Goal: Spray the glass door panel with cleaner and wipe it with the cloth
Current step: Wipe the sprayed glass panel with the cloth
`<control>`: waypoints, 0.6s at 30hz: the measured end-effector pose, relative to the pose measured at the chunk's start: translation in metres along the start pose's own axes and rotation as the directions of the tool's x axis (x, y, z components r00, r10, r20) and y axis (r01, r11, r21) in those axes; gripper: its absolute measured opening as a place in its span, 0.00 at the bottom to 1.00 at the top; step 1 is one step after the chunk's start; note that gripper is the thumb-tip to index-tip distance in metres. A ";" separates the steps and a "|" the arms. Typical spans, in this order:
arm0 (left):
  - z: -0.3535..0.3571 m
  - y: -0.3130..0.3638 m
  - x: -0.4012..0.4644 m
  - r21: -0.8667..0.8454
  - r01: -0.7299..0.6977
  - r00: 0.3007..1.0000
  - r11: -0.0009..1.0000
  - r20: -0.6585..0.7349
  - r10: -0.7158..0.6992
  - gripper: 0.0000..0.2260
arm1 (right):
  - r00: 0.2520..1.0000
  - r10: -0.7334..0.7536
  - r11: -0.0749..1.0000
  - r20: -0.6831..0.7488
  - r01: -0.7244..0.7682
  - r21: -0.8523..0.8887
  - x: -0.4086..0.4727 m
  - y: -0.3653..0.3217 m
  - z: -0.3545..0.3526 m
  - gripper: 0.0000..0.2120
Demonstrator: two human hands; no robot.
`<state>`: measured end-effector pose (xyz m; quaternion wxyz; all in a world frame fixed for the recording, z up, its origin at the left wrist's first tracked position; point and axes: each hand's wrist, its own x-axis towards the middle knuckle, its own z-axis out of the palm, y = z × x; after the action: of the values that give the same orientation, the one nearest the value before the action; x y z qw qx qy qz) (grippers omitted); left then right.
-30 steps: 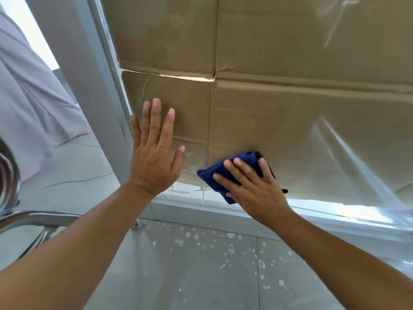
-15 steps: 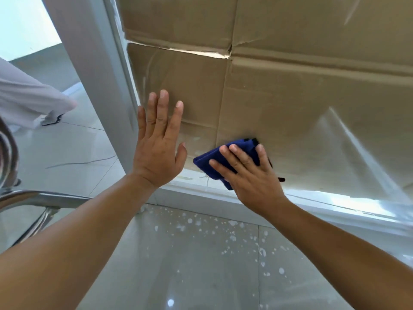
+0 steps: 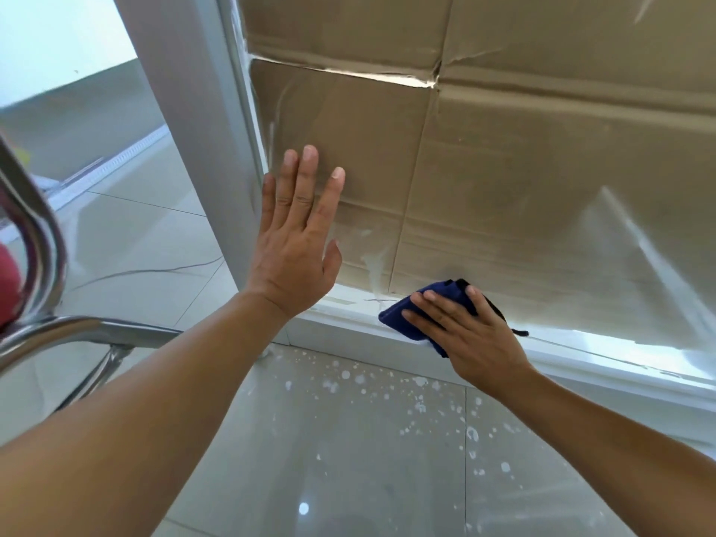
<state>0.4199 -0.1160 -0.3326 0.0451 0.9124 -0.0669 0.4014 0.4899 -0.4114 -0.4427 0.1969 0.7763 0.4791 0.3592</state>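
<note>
Pale floor tiles (image 3: 348,439) speckled with white droplets run up to the white door frame (image 3: 193,122), where I see the glass door panel (image 3: 523,180) backed by brown cardboard (image 3: 348,29). My left hand (image 3: 296,242) lies flat on the glass just beside the frame, fingers straight, its grip wide and holding nothing. My right hand (image 3: 465,327) presses the blue cloth (image 3: 403,315) against the panel's bottom edge, fingers spread over it. A chrome chair arm (image 3: 42,242) curves well away from the frame.
</note>
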 end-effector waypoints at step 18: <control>0.006 0.001 0.000 0.010 0.011 1.000 1.000 -0.026 -0.010 0.38 | 0.999 0.009 1.000 0.035 -0.008 -0.014 -0.007 -0.004 0.001 0.34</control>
<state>0.4241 -0.1179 -0.3368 0.0432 0.9076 -0.0594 0.4133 0.4862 -0.4153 -0.4484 0.2093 0.7831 0.4698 0.3497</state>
